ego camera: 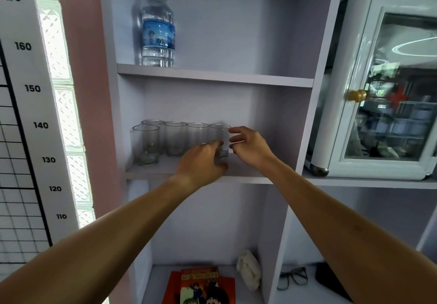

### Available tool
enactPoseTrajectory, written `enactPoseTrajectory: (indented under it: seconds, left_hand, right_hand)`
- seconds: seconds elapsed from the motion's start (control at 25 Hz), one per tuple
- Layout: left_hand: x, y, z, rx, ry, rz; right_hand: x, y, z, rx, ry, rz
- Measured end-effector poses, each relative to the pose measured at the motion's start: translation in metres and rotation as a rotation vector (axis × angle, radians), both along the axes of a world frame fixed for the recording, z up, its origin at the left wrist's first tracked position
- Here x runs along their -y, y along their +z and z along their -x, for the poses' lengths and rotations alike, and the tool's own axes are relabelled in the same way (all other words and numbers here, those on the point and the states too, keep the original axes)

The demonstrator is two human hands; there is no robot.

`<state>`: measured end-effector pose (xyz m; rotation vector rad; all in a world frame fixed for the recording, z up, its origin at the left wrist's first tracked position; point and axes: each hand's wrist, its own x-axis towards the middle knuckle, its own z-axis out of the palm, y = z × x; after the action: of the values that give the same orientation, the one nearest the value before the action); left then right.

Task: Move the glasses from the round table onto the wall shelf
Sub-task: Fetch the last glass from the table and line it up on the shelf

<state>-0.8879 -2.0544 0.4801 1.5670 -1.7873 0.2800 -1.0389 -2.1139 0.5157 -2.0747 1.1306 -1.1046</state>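
At the far left a height chart (28, 91) runs down the wall beside a glass-block window (63, 105). Next comes the wall shelf (165, 170), and on its middle board your glasses stand upright in a row. The leftmost front glass (145, 144) sits a little nearer you, with another glass (153, 126) just behind it, then a third glass (175, 138) and a fourth glass (197, 133) side by side against the back.

Your left hand (203, 161) is curled around the lower part of the rightmost glass (221, 138), fingers wrapped on it, a ring showing on one finger. Its base is hidden behind that hand, so you cannot tell if it is fully on the board. Your right hand (248, 146) hangs just beside the same glass with fingers spread and loose, fingertips at its rim and side; whether they touch is unclear through the blur.

One board up stands a water bottle (158, 34). Below lie comic books (201, 284) and a crumpled cloth (249, 270). Further right are spectacles (293, 276), and above them a white cabinet (383, 86) with a glass door.
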Motion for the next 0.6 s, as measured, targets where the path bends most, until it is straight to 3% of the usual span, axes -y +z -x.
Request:
enactPoseTrajectory:
  seconds: [0.12,0.32,0.6]
  left_hand:
    - [-0.006,0.000,-0.007,0.001,0.022,-0.009]
    - [-0.034,0.004,-0.043,-0.012,0.064,-0.005]
    - [-0.084,0.005,-0.100,0.066,0.215,0.033]
  right_hand:
    - [-0.005,0.001,-0.002,0.026,-0.015,0.048]
    - [-0.023,0.008,-0.035,0.225,0.009,0.208]
    - [-0.047,0.004,-0.117,-0.119,0.356,0.346]
